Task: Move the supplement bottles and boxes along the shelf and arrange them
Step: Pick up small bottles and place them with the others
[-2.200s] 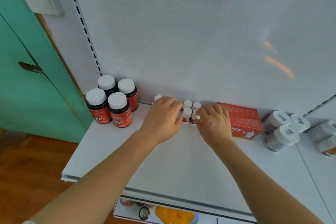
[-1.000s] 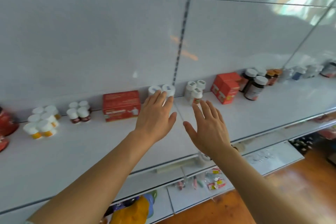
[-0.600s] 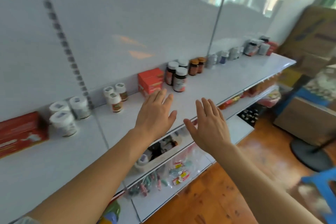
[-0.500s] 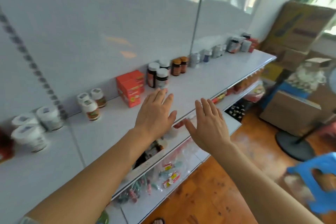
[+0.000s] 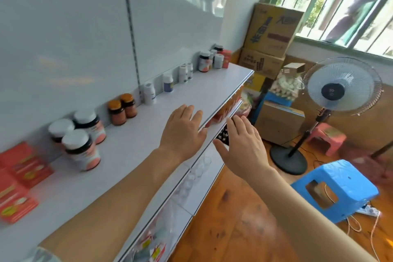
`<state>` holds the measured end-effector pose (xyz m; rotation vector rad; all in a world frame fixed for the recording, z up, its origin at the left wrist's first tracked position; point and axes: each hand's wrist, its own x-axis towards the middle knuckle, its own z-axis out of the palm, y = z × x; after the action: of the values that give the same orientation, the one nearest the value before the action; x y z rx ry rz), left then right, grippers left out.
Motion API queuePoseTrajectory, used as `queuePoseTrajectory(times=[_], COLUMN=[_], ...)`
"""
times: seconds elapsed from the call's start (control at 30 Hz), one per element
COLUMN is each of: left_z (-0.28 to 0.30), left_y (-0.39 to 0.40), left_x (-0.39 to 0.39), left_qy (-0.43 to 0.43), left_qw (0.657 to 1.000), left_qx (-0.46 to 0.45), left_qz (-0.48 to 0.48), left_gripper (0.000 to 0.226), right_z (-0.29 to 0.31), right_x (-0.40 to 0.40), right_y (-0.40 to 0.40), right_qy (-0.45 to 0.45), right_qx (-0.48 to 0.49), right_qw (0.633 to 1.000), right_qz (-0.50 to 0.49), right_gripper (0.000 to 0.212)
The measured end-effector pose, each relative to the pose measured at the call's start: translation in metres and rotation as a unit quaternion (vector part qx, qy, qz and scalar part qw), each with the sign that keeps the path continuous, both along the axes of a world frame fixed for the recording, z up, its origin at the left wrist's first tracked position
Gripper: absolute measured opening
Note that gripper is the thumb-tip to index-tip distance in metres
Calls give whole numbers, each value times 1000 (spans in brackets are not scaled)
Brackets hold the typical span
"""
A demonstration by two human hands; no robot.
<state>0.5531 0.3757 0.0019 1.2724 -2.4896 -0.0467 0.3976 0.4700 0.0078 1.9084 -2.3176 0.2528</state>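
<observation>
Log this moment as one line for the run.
left hand: open, over shelf | right hand: open, past shelf edge | bottles: untouched

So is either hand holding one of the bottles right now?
No, the left hand and right hand are both spread open and empty, away from the bottles along the back of the shelf.

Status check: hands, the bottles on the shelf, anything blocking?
Left hand open, over the shelf. Right hand open, past the shelf edge, holding nothing. Amber-capped bottles upright at the back wall, untouched. Nothing between the hands and the bottles.
</observation>
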Motion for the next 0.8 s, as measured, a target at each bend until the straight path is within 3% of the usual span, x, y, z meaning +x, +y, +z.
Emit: queuePoseTrajectory(times=[0.23,0.47,0.8], left_z=[-6,-9,-19], left_y=[-77,-156,-277], left_x=[-103,-207,-274], left_qy=[-17,5,0], left_qw=[1000,997,988], left_qx=[10,17,7], left_qz=[1,72,156], left_gripper=[59,55,53], right_z=[-11,-11,-21], right_x=[-106,-217,-301], right_y=[-77,-161,-314], right_qy=[-29,-36,-33], right_qx=[-6,-8,27], right_qw=[1000,998,990], right_qz=[-12,41,135], right_gripper=[76,72,71])
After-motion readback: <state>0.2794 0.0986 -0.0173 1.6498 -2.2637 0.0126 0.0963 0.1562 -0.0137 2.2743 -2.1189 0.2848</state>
